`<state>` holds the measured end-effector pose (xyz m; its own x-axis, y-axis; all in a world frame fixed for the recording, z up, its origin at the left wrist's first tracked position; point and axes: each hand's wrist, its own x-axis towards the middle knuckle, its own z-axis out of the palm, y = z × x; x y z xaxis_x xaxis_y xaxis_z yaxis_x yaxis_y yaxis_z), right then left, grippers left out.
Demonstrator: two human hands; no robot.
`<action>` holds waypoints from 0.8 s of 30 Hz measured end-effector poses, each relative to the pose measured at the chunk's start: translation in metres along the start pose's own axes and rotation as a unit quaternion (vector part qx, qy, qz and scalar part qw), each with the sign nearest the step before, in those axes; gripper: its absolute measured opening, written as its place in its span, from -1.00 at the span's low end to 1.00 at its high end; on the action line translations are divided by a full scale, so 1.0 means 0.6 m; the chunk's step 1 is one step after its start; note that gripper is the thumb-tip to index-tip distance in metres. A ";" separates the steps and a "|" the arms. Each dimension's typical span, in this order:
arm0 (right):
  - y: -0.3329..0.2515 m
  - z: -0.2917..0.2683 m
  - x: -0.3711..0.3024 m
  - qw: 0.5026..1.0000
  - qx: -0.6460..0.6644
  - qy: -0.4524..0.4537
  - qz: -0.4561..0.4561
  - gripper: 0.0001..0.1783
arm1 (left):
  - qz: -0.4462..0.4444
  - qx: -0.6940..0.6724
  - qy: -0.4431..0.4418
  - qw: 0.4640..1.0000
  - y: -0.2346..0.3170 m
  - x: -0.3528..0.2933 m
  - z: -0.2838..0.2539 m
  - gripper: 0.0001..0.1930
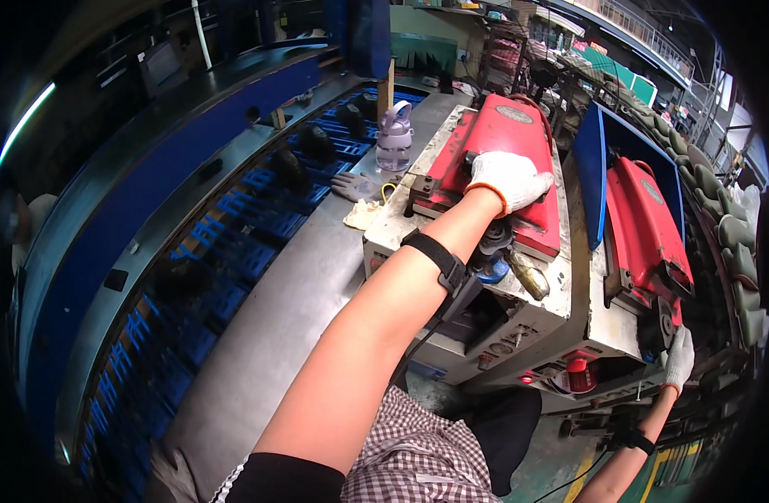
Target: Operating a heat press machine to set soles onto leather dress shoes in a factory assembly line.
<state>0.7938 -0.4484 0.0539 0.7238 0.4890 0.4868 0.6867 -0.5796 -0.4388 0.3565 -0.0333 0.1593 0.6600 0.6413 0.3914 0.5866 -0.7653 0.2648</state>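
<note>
My left hand (512,178), in a white knit glove, reaches over the nearer red machine cover (519,126). Its fingers look curled at the cover's top; what they hold, if anything, is hidden. A small black knob sits at the glove's left side. My right hand (680,356), also gloved in white, is at the front end of the second red cover (640,214). Its fingers close about a dark handle part (668,329) there, partly out of sight. Below my left wrist a yellowish bottle-like object (529,275) lies at the machine's front, beside a blue round piece (492,270).
A clear water bottle (394,142), a grey glove (355,186) and a cream cloth (363,215) lie left of the nearer machine. A grey metal table edge (267,327) borders a blue-framed machine (175,134). Blue panels (592,168) flank the second cover. Green-grey pads (735,230) line the right.
</note>
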 end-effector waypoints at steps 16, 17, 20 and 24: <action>-0.005 -0.010 -0.008 1.000 0.000 0.008 0.004 -0.49 | -0.004 0.021 0.051 0.998 0.027 -0.022 0.002 -0.37; 0.012 -0.009 -0.012 0.997 -0.066 0.029 -0.040 -0.48 | 0.002 0.017 0.065 0.998 0.035 -0.018 0.007 -0.39; -0.034 -0.015 -0.021 0.997 -0.014 0.013 0.075 -0.44 | -0.068 -0.032 0.128 0.989 0.058 -0.023 0.007 -0.62; -0.087 -0.019 -0.031 0.997 -0.049 0.018 0.052 -0.43 | 0.073 -0.032 0.178 0.981 0.129 -0.029 0.035 -0.49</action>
<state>0.7439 -0.4348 0.0764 0.7862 0.4008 0.4703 0.5976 -0.6868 -0.4137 0.4004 -0.1028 0.1545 0.5227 0.4741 0.7085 0.4595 -0.8567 0.2343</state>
